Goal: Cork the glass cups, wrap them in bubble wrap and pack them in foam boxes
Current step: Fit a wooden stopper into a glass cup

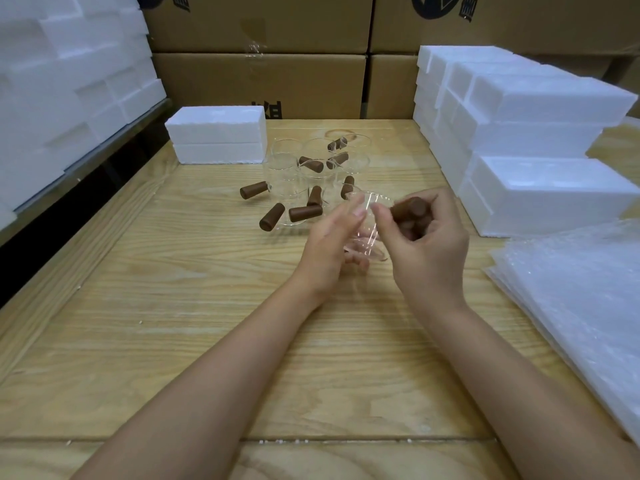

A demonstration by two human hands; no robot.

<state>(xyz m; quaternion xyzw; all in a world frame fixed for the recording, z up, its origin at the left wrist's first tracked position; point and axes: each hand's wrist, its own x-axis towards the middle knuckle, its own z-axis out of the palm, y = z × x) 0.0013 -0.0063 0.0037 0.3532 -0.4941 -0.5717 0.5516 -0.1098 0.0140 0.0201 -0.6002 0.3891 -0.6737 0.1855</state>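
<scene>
A clear glass cup (367, 226) is held above the middle of the wooden table (173, 306), tilted so that its mouth points up and away from the person. The left hand (329, 247) grips it from the left. The thumb lies along the near side up to the rim, and the curled fingers show through the glass underneath. Just to the right of the cup, the right hand (427, 247) has its fingers curled round a small bunch of brown corks (412, 211). The top cork lies close beside the cup's rim, but how many corks the hand holds I cannot tell. Beyond the hands stands a cluster of empty cups (304, 171), with loose corks (272, 216) lying on their sides among and in front of them. Behind that cluster, to the left, sits a white foam box (214, 133). More foam boxes (540, 133) are stacked along the right edge of the table, and foam blocks (52, 81) are piled at the far left. A stack of bubble wrap sheets (575, 306) lies flat at the near right. Brown cardboard cartons (259, 81) form a wall at the back.
</scene>
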